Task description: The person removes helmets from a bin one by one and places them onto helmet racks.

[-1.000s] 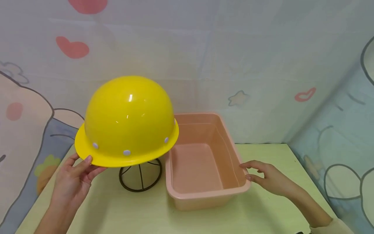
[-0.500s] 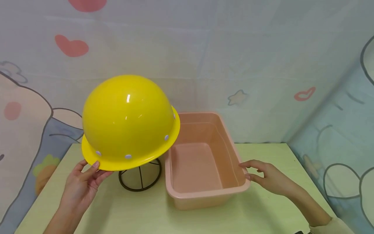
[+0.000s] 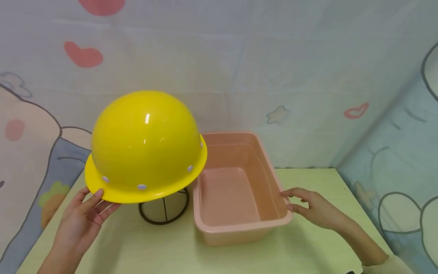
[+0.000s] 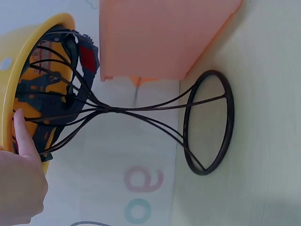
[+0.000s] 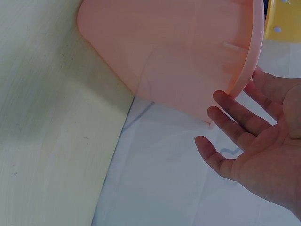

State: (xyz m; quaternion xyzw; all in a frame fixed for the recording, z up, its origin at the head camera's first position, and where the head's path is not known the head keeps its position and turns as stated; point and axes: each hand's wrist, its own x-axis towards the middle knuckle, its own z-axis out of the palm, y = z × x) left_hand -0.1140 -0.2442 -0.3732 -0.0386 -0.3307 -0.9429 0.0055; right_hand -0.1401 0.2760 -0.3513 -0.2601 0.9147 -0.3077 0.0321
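Note:
A yellow hard hat [image 3: 145, 144] sits tilted on a black wire stand [image 3: 164, 209] at the left of the table. My left hand [image 3: 99, 199] pinches its brim at the lower left, thumb on top and fingers under. The left wrist view shows the hat's [image 4: 11, 80] dark inner straps, the stand [image 4: 207, 122] and my left hand [image 4: 21, 155] at the brim. An empty pink plastic basin [image 3: 239, 230] stands just right of the stand. With relaxed fingers my right hand [image 3: 295, 201] touches its right rim. The right wrist view shows that open palm [image 5: 244, 141] beside the basin's wall [image 5: 164, 56].
The pale yellow-green table [image 3: 154, 253] is backed by a cartoon-printed cloth wall [image 3: 273, 68] behind and to the right. Bare table surface lies in front of the basin and the stand.
The hard hat has rocked on the stand and shifted slightly left and down, my left hand moving with its brim. My right hand and the basin have stayed still.

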